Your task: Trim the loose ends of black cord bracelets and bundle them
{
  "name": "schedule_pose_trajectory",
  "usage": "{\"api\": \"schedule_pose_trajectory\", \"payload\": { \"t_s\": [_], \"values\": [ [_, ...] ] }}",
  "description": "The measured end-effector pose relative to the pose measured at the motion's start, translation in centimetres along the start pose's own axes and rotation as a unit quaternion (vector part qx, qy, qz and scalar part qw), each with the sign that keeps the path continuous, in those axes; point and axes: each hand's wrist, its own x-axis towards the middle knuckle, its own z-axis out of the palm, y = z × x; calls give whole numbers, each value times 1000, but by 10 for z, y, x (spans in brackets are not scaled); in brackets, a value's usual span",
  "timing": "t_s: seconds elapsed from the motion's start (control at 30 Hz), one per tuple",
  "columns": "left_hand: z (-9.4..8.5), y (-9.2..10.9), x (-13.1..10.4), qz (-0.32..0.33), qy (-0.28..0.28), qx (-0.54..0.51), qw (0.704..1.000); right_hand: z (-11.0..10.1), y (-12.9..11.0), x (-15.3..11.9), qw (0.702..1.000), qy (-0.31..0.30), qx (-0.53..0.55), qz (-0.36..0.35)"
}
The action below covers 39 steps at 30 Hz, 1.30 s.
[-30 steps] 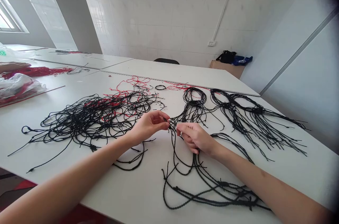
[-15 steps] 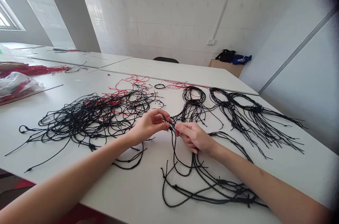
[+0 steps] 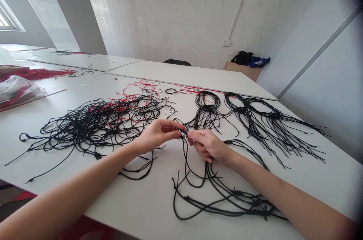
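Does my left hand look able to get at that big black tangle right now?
Probably yes: the tangle lies close beside the left hand, mostly uncovered, though those fingers seem to be pinching a black cord.

From here I see a smooth white tabletop (image 3: 159, 198) with a soft sheen. On it, the black cords (image 3: 82, 123) look matt, twisted and rough. Left of the tabletop's middle, a plastic bag (image 3: 18, 89) is clear and shiny. Behind the tabletop, the wall tiles (image 3: 170, 17) look smooth and glossy.
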Motion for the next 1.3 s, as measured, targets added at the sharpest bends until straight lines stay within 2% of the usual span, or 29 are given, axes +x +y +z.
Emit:
{"api": "schedule_pose_trajectory", "payload": {
  "t_s": [1.1,1.2,1.3],
  "values": [
    [-1,0,0,-10,13,-1,1000,-2,-4,-2,1000,0,22,23],
    [0,4,-1,-26,29,-11,999,-2,-4,-3,999,8,27,23],
    [1,7,0,-32,58,-71,995,-2,-3,-2,999,13,31,25]
  ]
}}
